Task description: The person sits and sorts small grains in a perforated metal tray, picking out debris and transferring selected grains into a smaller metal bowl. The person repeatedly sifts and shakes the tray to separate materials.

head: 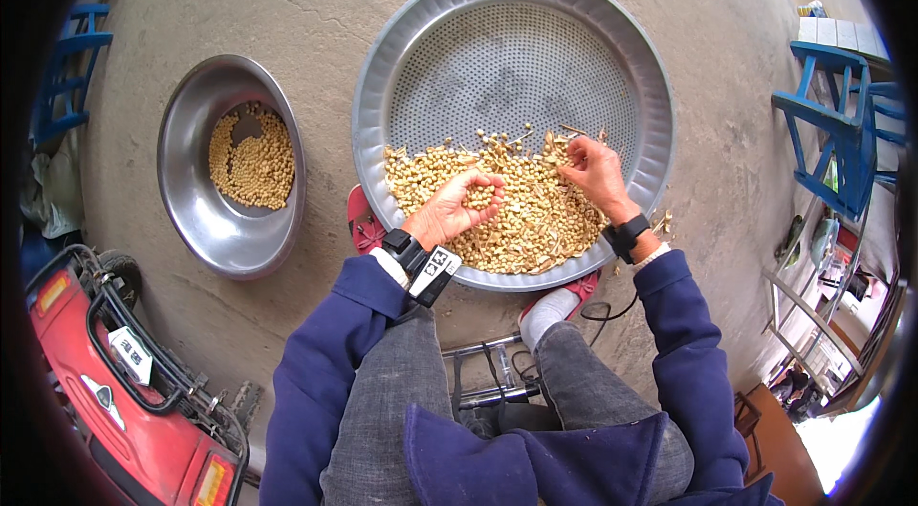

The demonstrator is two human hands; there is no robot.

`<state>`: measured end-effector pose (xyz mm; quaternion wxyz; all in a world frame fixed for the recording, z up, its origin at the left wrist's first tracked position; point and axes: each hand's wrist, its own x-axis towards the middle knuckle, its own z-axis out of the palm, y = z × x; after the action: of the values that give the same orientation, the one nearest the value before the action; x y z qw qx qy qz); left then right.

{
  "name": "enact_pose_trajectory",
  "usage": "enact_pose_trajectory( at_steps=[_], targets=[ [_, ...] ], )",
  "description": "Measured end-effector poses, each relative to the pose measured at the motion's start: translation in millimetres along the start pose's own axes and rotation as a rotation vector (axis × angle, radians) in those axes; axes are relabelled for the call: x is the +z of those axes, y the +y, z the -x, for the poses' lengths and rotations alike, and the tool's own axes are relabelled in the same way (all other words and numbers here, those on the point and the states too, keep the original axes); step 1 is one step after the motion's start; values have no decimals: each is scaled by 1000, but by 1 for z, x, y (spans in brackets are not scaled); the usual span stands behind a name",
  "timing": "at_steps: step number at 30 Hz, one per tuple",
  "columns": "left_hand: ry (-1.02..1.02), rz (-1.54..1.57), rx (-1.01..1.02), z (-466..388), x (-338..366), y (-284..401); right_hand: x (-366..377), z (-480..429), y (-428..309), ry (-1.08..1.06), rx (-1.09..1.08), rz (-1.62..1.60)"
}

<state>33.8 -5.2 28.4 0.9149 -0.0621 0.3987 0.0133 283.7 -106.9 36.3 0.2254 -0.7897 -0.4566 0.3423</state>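
A large round metal sieve (516, 68) with a perforated bottom lies before me, its near half covered by soybeans (516, 240) mixed with broken pods and stalks. Palm up over the beans, my left hand (459, 206) holds a small pile of soybeans in its curled fingers. My right hand (597, 172) is at the right edge of the pile, fingers bent and thumb near the fingertips; whether something is between them is hidden. To the left stands a steel basin (186, 169) with cleaner-looking soybeans (262, 165) in its bottom.
My shoes and knees are close to the sieve's near rim. A red vehicle (136, 391) with a black rack stands at lower left. Blue stools (832, 118) are at the right, another blue stool (72, 75) at far left. A black cable (609, 314) lies by my right foot.
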Motion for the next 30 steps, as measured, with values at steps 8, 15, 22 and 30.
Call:
enact_pose_trajectory(
  at_steps=[8, 15, 22, 30],
  targets=[
    [32, 23, -2, 2, 2, 2, 15, -2, -35, -205, 313, -710],
    [-88, 25, -67, 8, 14, -1, 4, 39, -83, -268, -12, -671],
    [-251, 93, -83, 26, 25, 18, -9, 7, -15, 54, 54, 106],
    [-93, -162, 208, 106, 9, 65, 36, 5, -32, -112, -235, 118]
  ],
)
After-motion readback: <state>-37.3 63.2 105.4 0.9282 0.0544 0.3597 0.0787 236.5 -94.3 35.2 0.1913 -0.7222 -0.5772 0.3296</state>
